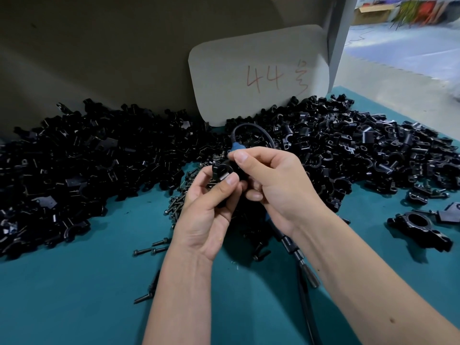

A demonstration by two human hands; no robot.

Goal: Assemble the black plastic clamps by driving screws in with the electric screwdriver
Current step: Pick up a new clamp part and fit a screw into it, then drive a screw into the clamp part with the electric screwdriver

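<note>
Head view: left hand pinches black clamp above teal mat, thumb on its face. Right hand fingers curled at clamp's top; can't tell if holding screw. Risk: screw slips, falls into screw pile w/ poor alignment.

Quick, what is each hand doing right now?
Left hand: fingers curled around a black clamp.
Right hand: fingers pinching at the same clamp; what else it holds cannot be told.

teal table | heaps of black clamp parts | loose screws | assembled clamp
</note>
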